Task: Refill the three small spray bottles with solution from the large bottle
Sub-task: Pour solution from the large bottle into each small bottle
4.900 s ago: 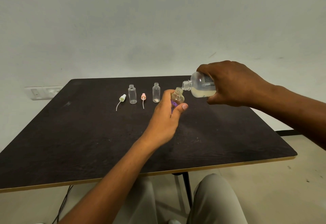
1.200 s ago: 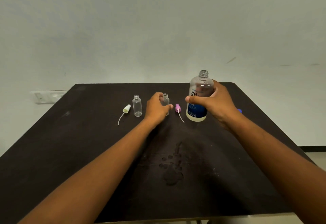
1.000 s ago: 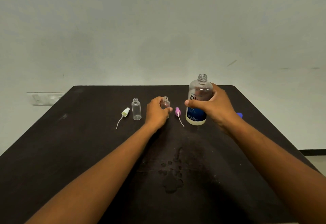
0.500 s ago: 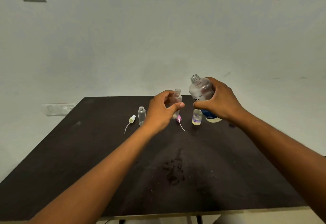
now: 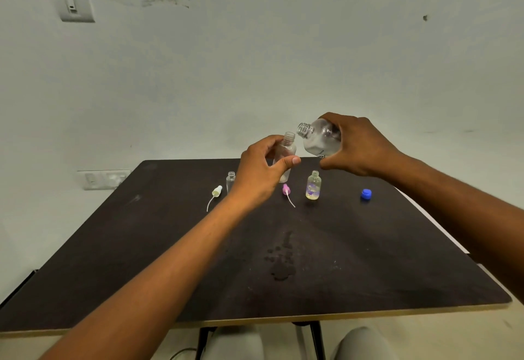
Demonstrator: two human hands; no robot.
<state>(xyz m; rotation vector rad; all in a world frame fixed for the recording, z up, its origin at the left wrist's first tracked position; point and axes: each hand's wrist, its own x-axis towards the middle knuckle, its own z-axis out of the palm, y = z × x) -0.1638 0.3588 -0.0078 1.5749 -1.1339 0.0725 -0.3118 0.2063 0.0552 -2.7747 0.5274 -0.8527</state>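
Note:
My left hand [image 5: 259, 174] grips a small clear spray bottle [image 5: 285, 153], uncapped, lifted above the dark table [image 5: 141, 246]. My right hand [image 5: 357, 144] holds the large clear bottle [image 5: 319, 140] tilted left, its open mouth close to the small bottle's neck. On the table a small bottle with yellowish liquid [image 5: 313, 189] stands to the right. Another small clear bottle [image 5: 230, 181] stands left, partly behind my left hand. A white spray top with tube [image 5: 216, 193] and a pink spray top with tube [image 5: 287, 193] lie beside them.
A blue cap [image 5: 366, 194] lies at the right of the table. Spilled drops form a wet patch [image 5: 280, 257] in the table's middle. Wall sockets [image 5: 102, 179] sit behind the left edge, and a switch [image 5: 75, 5] is high on the wall. My knees show below the front edge.
Both bottles have risen off the table. The large bottle has gone from upright to tilted left toward the small bottle's neck. The camera has tipped back.

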